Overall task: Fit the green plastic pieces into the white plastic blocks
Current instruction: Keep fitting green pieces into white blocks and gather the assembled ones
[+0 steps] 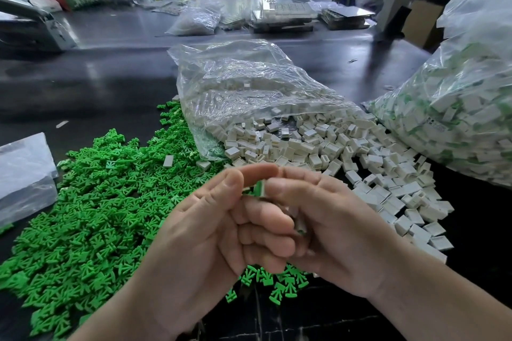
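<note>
Pinching a green piece point(258, 188) with left hand point(210, 232) and right hand point(329, 230), fingers clamped on it, we judge it light and stiff. Edges offer our best hold.

Two bare hands on bare forearms. The left hand point(210, 232) leads to a left forearm point(133, 310) running off at 7 o'clock, the right hand point(332, 230) to a right forearm point(443, 304) at 4 o'clock. The left thumbnail point(232, 181) is cut short.

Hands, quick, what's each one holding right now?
Left hand: closed, pinching the green piece.
Right hand: closed, pinching that same green piece from the other side.
</note>
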Action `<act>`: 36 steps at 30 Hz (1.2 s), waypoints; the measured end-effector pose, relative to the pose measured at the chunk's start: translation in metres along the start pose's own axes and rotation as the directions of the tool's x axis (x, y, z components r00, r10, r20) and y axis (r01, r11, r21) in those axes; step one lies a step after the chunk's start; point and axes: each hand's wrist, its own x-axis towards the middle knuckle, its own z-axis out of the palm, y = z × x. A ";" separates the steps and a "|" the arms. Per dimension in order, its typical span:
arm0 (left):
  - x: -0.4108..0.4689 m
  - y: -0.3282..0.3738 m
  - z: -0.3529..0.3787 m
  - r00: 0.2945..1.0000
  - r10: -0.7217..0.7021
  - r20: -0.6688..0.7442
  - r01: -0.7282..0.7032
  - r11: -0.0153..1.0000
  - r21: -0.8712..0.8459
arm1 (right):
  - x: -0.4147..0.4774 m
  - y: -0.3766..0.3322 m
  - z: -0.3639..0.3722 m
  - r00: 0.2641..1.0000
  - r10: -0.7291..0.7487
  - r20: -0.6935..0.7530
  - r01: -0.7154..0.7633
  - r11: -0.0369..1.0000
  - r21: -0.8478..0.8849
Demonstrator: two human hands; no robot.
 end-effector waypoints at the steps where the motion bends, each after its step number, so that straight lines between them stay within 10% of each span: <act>1: 0.000 0.000 -0.005 0.998 0.024 -0.063 -0.022 0.999 0.031 | 0.000 -0.002 -0.002 0.999 -0.031 0.024 0.030 0.997 0.069; 4: -0.002 -0.001 -0.019 0.927 0.241 -0.287 -0.050 0.838 0.543 | 0.003 -0.012 -0.010 0.985 -0.135 0.110 0.095 0.944 0.316; 6: -0.003 -0.001 -0.024 0.886 0.445 -0.132 0.016 0.255 0.967 | 0.005 -0.017 -0.014 0.985 -0.146 0.087 0.100 0.911 0.400; 8: 0.003 -0.005 -0.027 0.946 0.323 -0.032 0.105 -0.211 0.972 | 0.007 -0.017 -0.017 0.993 -0.120 0.024 0.101 0.918 0.383; 13: 0.010 -0.018 -0.038 0.997 0.033 -0.067 0.074 -0.536 0.841 | 0.008 -0.016 -0.024 0.990 -0.027 -0.138 0.058 0.972 0.226; 21: 0.013 -0.013 -0.039 0.945 0.252 0.209 -0.038 -0.549 0.835 | 0.010 -0.016 -0.023 0.969 0.006 -0.246 0.008 0.998 0.059; 30: 0.012 -0.009 -0.040 0.928 0.336 0.160 0.018 -0.470 0.882 | 0.008 -0.011 -0.022 0.955 -0.031 -0.296 -0.003 0.994 -0.111; 36: 0.004 0.000 -0.023 0.885 0.433 -0.171 0.032 0.311 0.950 | 0.007 -0.003 -0.018 0.968 -0.089 -0.235 -0.006 0.926 -0.377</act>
